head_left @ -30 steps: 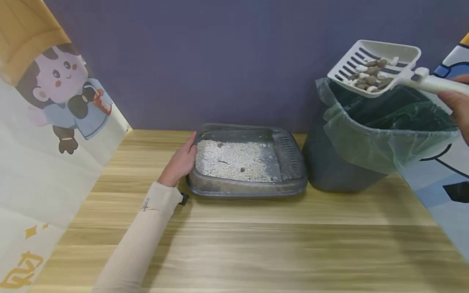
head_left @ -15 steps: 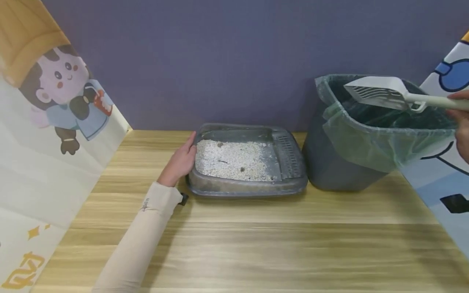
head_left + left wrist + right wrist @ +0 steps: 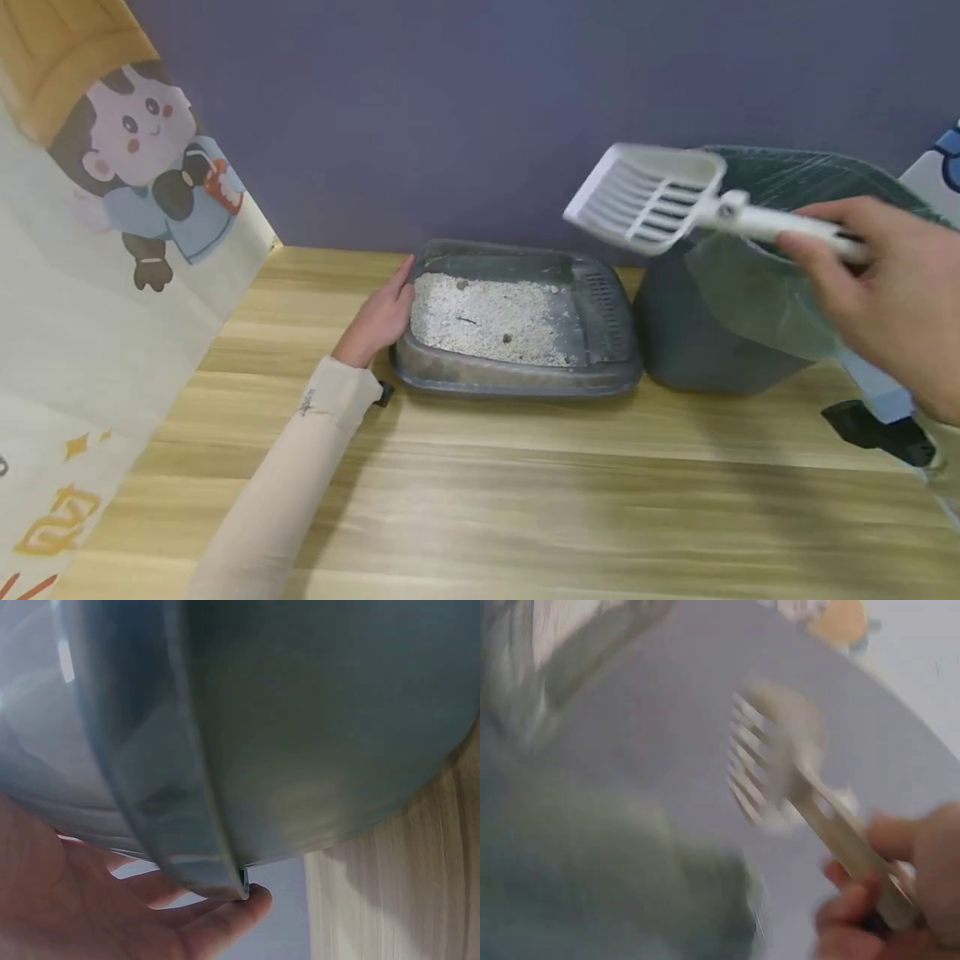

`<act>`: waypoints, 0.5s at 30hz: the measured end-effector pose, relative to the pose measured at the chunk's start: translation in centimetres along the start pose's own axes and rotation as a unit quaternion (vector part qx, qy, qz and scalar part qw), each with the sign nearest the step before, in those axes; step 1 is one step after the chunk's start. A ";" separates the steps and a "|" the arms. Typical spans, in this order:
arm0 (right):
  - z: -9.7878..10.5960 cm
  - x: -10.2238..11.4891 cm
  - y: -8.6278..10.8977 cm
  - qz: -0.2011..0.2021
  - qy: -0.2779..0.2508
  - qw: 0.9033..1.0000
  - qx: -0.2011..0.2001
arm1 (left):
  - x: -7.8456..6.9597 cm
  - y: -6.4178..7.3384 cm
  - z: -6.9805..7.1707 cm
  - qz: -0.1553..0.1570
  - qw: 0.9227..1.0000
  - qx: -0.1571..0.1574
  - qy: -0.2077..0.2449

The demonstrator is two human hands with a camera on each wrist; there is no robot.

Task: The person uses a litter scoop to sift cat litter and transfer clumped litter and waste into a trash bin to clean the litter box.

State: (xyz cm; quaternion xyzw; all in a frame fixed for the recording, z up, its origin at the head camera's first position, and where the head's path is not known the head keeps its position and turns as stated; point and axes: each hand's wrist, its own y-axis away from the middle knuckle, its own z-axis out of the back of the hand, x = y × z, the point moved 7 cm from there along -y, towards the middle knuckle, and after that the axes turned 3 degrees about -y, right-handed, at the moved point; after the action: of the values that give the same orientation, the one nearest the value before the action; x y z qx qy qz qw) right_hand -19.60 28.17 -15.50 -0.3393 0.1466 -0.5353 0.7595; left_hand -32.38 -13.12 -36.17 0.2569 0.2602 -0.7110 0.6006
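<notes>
In the head view, a white slotted litter scoop (image 3: pixel 652 196) is held by its handle in my right hand (image 3: pixel 892 292), its slotted pan bare of clumps. The pan hangs in the air between the litter box and the bin; the right wrist view shows the scoop (image 3: pixel 780 750) blurred. My left hand (image 3: pixel 378 321) grips the left rim of a dark grey litter box (image 3: pixel 517 379). In the left wrist view its fingers (image 3: pixel 225 919) bend under the rim. Pale granular litter (image 3: pixel 480 321) with a few dark bits lies in the box.
A dark grey bin (image 3: pixel 712 350) lined with a translucent green bag (image 3: pixel 757 292) stands right of the box, partly behind my right hand. Both stand on a wooden table (image 3: pixel 480 500). A purple-grey wall (image 3: pixel 420 117) rises behind, with cartoon-printed panels at both sides.
The scoop held clumps, then tipped over the bin, and now shows none. My right hand has brought it left, away from above the bin. The left hand stays at the rim.
</notes>
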 end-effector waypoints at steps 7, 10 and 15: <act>-11.7 2.7 1.1 0.114 -0.070 0.966 0.222 | 0.5 -0.8 -0.7 -0.003 1.000 -0.006 0.002; -14.9 2.1 1.4 0.101 -0.093 0.955 0.263 | 0.6 -1.1 -0.9 -0.009 1.000 -0.010 0.000; -18.4 1.8 1.6 0.096 -0.124 0.939 0.306 | 1.1 -1.4 -1.1 -0.014 1.000 -0.017 -0.006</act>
State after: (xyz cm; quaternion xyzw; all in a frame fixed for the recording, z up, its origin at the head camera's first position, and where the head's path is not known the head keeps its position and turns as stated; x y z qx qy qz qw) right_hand -28.56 20.25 -29.72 -0.1386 -0.0877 -0.4321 0.8868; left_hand -33.86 -12.94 -37.65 0.2389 0.2719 -0.7162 0.5967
